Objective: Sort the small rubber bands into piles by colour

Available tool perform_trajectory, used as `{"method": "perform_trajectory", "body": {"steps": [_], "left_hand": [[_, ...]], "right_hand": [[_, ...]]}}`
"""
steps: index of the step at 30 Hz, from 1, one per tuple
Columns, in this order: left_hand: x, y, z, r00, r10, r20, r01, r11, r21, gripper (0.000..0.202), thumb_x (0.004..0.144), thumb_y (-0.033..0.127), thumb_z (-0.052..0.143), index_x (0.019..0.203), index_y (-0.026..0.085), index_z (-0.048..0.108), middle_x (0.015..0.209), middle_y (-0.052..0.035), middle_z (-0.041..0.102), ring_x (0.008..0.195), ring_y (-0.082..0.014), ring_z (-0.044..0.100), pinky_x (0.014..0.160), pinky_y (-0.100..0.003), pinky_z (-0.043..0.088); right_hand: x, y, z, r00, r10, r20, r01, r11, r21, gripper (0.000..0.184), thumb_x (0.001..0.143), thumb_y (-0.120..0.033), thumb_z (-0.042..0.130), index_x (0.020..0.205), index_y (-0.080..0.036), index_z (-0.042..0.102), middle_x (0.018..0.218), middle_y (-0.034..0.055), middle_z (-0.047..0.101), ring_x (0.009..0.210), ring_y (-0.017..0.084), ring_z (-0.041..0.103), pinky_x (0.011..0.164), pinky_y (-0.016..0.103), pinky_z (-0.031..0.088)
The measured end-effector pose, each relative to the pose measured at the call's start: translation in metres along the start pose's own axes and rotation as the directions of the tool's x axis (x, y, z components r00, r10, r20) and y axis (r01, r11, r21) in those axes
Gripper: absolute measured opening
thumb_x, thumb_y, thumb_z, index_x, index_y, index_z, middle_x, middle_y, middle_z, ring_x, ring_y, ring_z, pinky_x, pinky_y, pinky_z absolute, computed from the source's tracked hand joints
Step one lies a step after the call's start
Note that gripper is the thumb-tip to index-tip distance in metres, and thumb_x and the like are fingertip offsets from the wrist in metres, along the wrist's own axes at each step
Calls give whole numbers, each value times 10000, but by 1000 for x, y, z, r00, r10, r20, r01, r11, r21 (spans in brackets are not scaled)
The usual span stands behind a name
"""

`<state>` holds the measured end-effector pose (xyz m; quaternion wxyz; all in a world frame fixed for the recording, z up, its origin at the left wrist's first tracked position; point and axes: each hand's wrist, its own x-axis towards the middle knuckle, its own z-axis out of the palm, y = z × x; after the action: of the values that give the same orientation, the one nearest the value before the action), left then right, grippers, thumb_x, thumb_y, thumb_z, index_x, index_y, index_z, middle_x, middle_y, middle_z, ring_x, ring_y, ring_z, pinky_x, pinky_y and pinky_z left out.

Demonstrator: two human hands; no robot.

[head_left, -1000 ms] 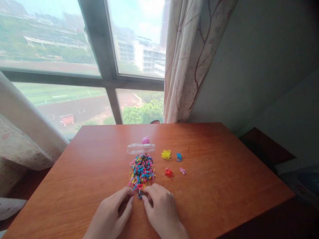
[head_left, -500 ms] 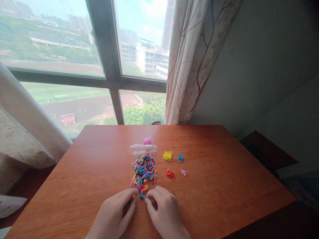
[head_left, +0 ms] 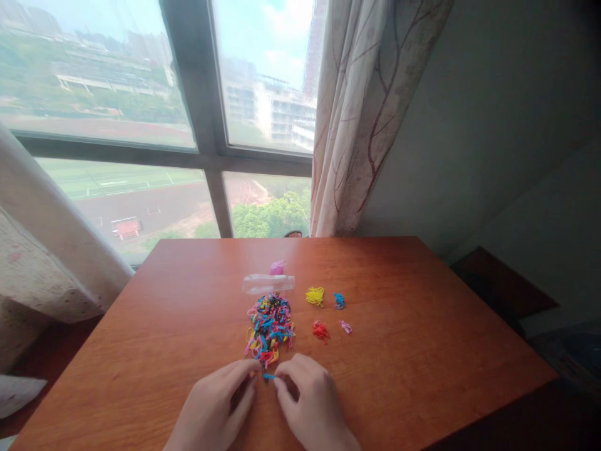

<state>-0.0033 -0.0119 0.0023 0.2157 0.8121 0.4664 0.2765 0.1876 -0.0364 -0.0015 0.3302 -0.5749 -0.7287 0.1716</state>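
A heap of small coloured rubber bands (head_left: 270,327) lies on the wooden table (head_left: 422,338). Just in front of the heap, my left hand (head_left: 220,407) and my right hand (head_left: 310,404) pinch the two ends of one blue rubber band (head_left: 268,376) between their fingertips. To the right of the heap lie small sorted clusters: yellow bands (head_left: 315,295), blue bands (head_left: 339,300), red bands (head_left: 320,330) and pink bands (head_left: 346,326).
A clear plastic container (head_left: 267,284) lies on its side behind the heap, with a pink lid (head_left: 277,268) beyond it. A window and a patterned curtain (head_left: 366,113) stand behind the table. A dark low cabinet (head_left: 507,288) is at the right.
Both hands have drawn back from the heap's front edge, pulling a single blue band out of it. The band now sits stretched between the fingertips.
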Motion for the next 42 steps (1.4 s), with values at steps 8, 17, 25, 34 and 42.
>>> {"method": "perform_trajectory", "body": {"steps": [8,17,25,34,42], "left_hand": [[1,-2,-1,999,16,39,-18,999,36,208,909,190,449,952,264,639,896,-1,765,772,-146,738,682,-183,551],[-1,-2,-1,999,19,35,-20,999,44,212,910,176,447,951,267,633,895,8,766,775,-142,739,684,-177,548],[0,-7,2,994,100,-32,-97,992,84,209,904,181,463,985,272,633,882,18,769,750,-138,743,663,-171,554],[-2,-6,2,996,87,-6,-86,994,70,185,901,174,470,960,266,618,869,19,754,750,-131,733,676,-166,544],[-3,-2,3,1000,14,7,-14,996,89,143,922,212,477,975,260,601,734,48,687,583,-107,655,571,-173,494]], "right_hand": [[29,62,-66,979,108,-171,-105,994,29,194,910,-261,529,786,-210,668,680,2,614,586,137,540,558,233,393],[61,129,-84,946,248,-208,-259,965,-31,245,854,-331,534,772,-183,710,700,45,693,612,171,616,589,255,434],[66,142,-82,936,313,-162,-323,946,-38,254,839,-337,527,759,-206,728,717,35,723,655,190,666,613,251,458],[59,119,-85,936,275,-218,-292,955,-50,258,878,-323,504,799,-203,718,802,60,724,709,200,656,677,277,469],[18,56,-36,989,124,-84,-120,992,48,181,903,-195,510,856,-228,682,776,16,690,679,161,639,637,233,449]]}}
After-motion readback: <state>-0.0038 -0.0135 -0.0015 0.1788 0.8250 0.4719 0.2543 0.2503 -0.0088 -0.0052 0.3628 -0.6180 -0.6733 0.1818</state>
